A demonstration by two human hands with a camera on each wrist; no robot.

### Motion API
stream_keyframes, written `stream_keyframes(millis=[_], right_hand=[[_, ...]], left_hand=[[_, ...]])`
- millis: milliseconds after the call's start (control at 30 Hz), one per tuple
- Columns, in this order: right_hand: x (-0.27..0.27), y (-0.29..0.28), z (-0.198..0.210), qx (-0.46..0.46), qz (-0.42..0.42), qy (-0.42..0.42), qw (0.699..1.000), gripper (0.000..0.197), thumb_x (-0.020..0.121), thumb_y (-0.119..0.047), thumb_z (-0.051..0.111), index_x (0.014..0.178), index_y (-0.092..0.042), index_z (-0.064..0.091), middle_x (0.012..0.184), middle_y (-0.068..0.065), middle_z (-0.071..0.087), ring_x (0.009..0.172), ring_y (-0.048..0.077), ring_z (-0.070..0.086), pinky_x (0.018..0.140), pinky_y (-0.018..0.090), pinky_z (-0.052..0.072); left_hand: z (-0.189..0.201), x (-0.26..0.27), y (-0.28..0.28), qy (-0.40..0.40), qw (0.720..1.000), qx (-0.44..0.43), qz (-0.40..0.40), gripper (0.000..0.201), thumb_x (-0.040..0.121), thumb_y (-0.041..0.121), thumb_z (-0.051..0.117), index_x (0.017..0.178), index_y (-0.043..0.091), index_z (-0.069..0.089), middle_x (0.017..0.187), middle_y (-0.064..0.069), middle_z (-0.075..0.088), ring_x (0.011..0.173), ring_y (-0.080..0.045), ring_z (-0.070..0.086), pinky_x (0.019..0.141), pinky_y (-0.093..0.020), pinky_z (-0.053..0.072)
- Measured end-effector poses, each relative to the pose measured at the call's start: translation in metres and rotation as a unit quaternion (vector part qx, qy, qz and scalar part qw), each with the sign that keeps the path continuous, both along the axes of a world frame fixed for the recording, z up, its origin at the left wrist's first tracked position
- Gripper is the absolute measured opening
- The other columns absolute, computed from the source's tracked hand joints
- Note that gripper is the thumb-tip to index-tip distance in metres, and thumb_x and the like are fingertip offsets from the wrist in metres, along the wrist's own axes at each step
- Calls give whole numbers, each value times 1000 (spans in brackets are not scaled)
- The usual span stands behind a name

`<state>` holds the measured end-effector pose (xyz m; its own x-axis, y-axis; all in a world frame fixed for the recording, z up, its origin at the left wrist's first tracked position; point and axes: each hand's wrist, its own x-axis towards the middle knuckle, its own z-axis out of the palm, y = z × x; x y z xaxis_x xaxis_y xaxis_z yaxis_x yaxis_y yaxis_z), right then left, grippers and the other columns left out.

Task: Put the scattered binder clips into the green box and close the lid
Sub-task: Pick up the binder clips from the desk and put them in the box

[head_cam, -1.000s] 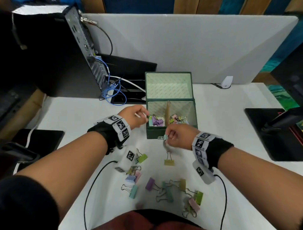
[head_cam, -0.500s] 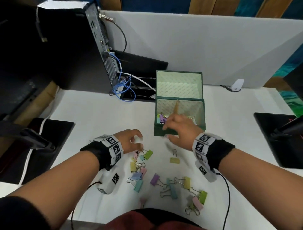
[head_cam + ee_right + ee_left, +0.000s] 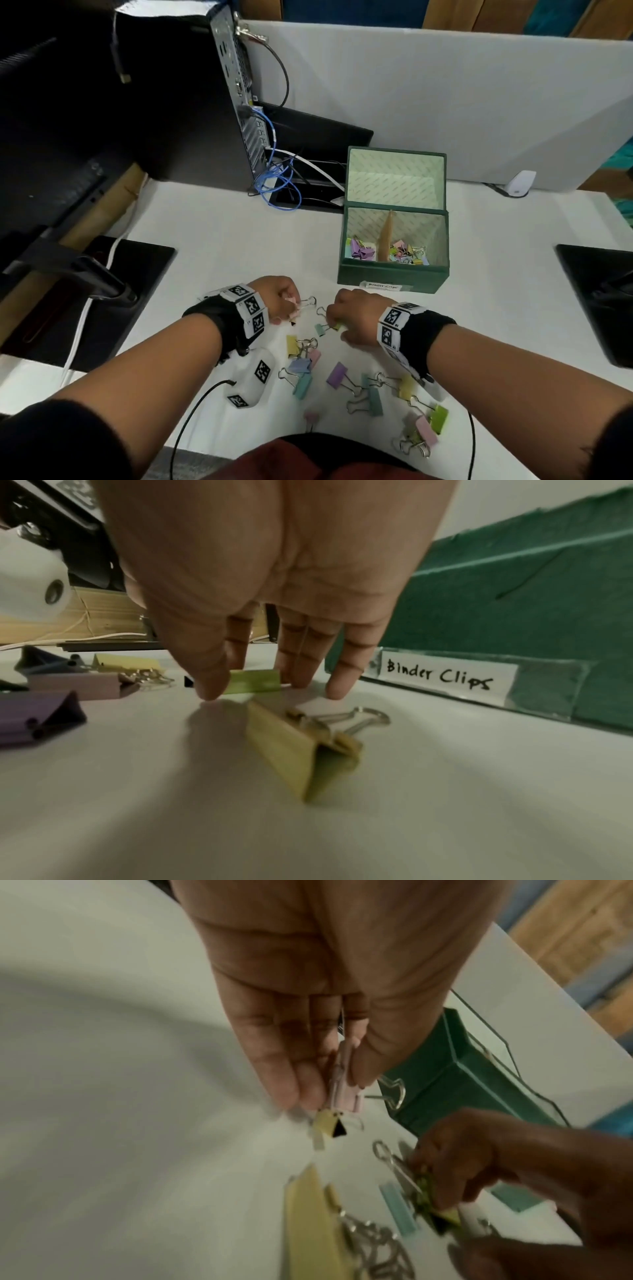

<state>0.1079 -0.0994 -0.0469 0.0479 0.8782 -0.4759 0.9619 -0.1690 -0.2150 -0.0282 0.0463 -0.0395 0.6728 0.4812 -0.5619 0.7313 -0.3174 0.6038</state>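
Note:
The green box stands open on the white table, lid upright, with several clips in both compartments; its "Binder Clips" label faces me. My left hand pinches a pink binder clip between thumb and fingers, just above the table left of the box. A small yellow clip hangs under it. My right hand is lowered in front of the box, thumb and fingers closed on a green binder clip. A teal clip lies beside it. A yellow clip lies just behind that hand.
Several pastel clips lie scattered near the table's front edge. A computer tower with blue cables stands at the back left. Black mats lie at the left and right. A white divider panel closes the back.
Both hands came back from the box to the table. The left hand dropped to the clips and took up the pink one. The right hand closed on the green clip.

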Motion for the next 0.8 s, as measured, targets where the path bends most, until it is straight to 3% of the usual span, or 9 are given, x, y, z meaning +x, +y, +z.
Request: stream_keyframes(millis=[167,233,300,367,467,567,700,733,800], right_hand=[[4,-3,-4,34,-31,7,999,13,76,-19,58,79,-24,47,101,3,51,94,27,51,77,33,47],[4,-4,-1,49,-69,42,996,18,72,-15,58,77,-23,43,94,1,50,87,26,52,73,32,46],[6,-6,6,70,-139,90,984,21,72,-16,61,87,-18,48,96,2,54,85,25,54,71,32,46],[11,-5,17,76,-211,146,964,30,74,-19,63,101,-18,50,100,2,54,87,23,55,74,32,47],[16,1,33,75,-260,212,939,30,80,-16,59,110,-16,54,88,-7,47,81,14,51,71,25,44],[13,9,41,62,-312,292,902,15,85,-4,48,90,-16,56,78,-6,50,66,11,51,60,22,45],[17,10,46,58,-383,387,837,24,82,7,40,71,-14,38,71,8,40,56,16,37,51,27,32],[18,9,48,55,-376,383,842,22,82,4,44,73,-15,37,69,6,37,56,16,34,51,27,30],[19,6,50,70,-331,307,890,19,83,-10,58,81,-16,41,68,0,39,57,12,35,52,22,32]], left_hand=[[1,2,8,-30,984,-118,133,17,90,8,53,76,18,51,75,-3,68,56,-12,61,64,-27,54],[4,5,9,-40,977,-145,152,18,92,7,49,77,17,49,77,-3,68,55,-11,61,60,-25,54],[7,7,10,-55,970,-167,165,19,93,7,46,77,17,48,76,-3,66,60,-13,62,58,-25,54],[10,9,10,-71,964,-184,176,21,93,5,45,76,16,48,74,-4,64,61,-14,61,59,-26,55],[16,16,9,-90,957,-200,188,21,93,6,47,75,15,49,62,-2,67,62,-16,61,67,-30,55],[25,24,3,-113,951,-217,189,20,94,7,48,75,15,49,71,-6,64,60,-17,62,68,-31,55],[36,30,-2,-140,942,-245,181,19,94,6,49,76,14,48,75,-9,61,44,-8,64,55,-23,57],[37,31,-4,-145,940,-249,180,20,94,5,49,76,14,48,75,-9,61,43,-7,64,54,-23,57],[40,34,-6,-152,939,-253,177,20,94,4,49,76,13,48,76,-9,61,42,-7,64,53,-23,56]])
